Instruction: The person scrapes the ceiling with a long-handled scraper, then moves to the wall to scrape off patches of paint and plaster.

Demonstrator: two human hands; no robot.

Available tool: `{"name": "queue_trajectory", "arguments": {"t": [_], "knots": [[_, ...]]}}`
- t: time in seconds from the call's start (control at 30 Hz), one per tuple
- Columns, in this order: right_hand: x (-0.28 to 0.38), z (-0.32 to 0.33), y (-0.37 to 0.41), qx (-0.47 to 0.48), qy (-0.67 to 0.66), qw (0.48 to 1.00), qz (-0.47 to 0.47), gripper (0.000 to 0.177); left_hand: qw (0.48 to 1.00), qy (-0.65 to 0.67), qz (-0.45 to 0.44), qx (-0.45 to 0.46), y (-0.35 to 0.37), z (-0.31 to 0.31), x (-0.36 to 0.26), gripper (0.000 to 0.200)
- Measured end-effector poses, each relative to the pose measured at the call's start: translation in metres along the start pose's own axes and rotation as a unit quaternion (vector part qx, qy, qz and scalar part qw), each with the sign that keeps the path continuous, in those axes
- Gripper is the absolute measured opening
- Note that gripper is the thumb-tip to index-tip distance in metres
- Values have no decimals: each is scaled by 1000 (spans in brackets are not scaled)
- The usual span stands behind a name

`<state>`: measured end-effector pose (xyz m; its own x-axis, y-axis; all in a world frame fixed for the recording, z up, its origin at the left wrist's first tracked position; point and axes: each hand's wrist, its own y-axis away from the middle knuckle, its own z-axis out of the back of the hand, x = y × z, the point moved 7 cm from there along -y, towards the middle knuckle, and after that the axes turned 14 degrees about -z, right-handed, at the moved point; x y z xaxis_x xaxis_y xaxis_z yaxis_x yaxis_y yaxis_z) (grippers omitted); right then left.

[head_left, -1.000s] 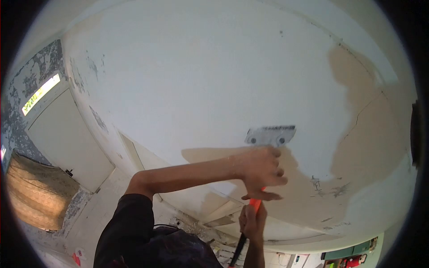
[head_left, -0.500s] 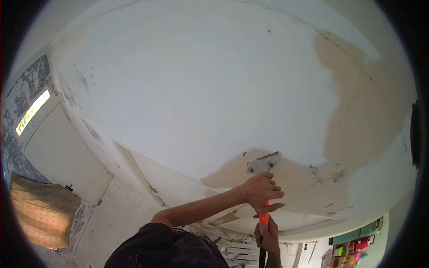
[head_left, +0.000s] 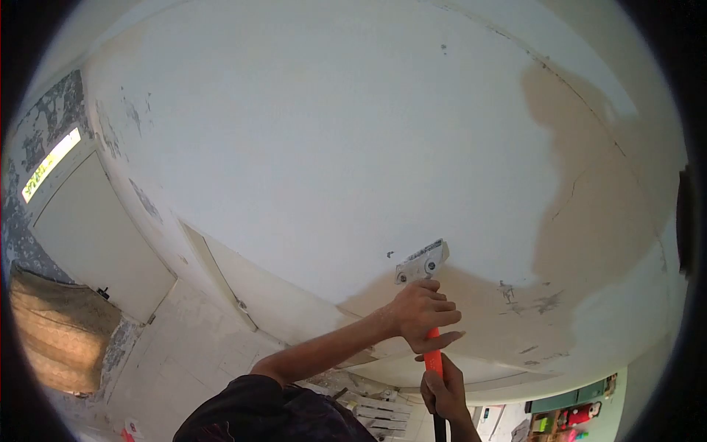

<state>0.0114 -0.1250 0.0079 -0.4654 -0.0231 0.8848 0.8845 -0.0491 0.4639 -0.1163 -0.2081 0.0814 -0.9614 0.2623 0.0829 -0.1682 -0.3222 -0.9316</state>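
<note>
A wide-bladed scraper (head_left: 421, 262) with two bolts on its metal head lies against the white wall (head_left: 294, 155), its blade edge tilted up to the right. My left hand (head_left: 426, 315) is wrapped round the upper handle just below the head. Lower down, my right hand (head_left: 445, 389) grips the orange handle (head_left: 433, 361) where it runs into a black section. The handle's lower end passes out of view at the bottom. Close to the blade's upper left corner is a small dark chip (head_left: 390, 255) in the wall surface.
Dark scraped patches (head_left: 546, 302) mark the wall at right, beneath a shadow. A crack (head_left: 582, 96) runs along the upper right. At left are a pale door (head_left: 99, 236) and a brown cloth (head_left: 62, 331). Shelves with colourful items (head_left: 567, 420) stand at lower right.
The scraper head has moved slightly up and left on the wall, its blade now steeper. Both hands have kept their hold, and the camera view has shifted a little.
</note>
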Motion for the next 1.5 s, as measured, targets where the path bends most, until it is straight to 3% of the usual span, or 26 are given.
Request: {"name": "queue_trajectory", "arguments": {"t": [0.1, 0.37, 0.43, 0.5, 0.7, 0.77, 0.83, 0.97, 1.1, 1.13, 1.17, 1.27, 1.33, 1.47, 1.5], "knots": [[-4, -1, -7, 10, -5, 1000, 10, 29, 1000, -2, -29, -10, -1, 1, 1, 23], [-31, -9, -27, 39, -67, 996, 48, 32, 990, 21, -73, 119, 8, -9, 0, 27], [-35, -11, -28, 36, -52, 998, 26, 32, 989, 25, -80, 126, 12, -10, 1, 28], [-45, -15, -38, 42, -86, 993, 62, 29, 987, 26, -88, 131, 14, -10, 1, 29], [-49, -35, -49, 69, -155, 982, 87, 24, 966, 46, -99, 236, 20, -14, 0, 32], [-64, -35, -64, 56, -114, 984, 127, 25, 951, 39, -102, 288, 25, -19, 2, 35], [-69, -44, -71, 75, -141, 980, 120, 36, 941, 41, -112, 317, 30, -19, 4, 36], [-63, -59, -74, 84, -164, 975, 124, 38, 913, 51, -122, 385, 34, -20, 5, 38], [-67, -53, -69, 29, -155, 982, 106, 34, 917, 35, -119, 378, 37, -27, 3, 33], [-69, -46, -67, 5, -149, 983, 111, 32, 954, 30, -110, 278, 30, -21, 1, 29], [-89, -23, -71, -68, -36, 992, 100, 30, 979, 26, -101, 176, 25, -12, 2, 26], [-45, -16, -36, -75, -24, 995, 57, 31, 991, 9, -74, 108, 11, -4, 0, 20], [-36, -10, -30, -91, 52, 993, 60, 32, 991, 18, -59, 115, 9, -2, -3, 20], [-33, -21, -31, -97, 69, 991, 61, 31, 988, 38, -79, 125, 12, 0, 0, 23], [-31, -30, -29, -67, 9, 997, 49, 30, 989, 34, -78, 122, 12, 3, 2, 23]]}}
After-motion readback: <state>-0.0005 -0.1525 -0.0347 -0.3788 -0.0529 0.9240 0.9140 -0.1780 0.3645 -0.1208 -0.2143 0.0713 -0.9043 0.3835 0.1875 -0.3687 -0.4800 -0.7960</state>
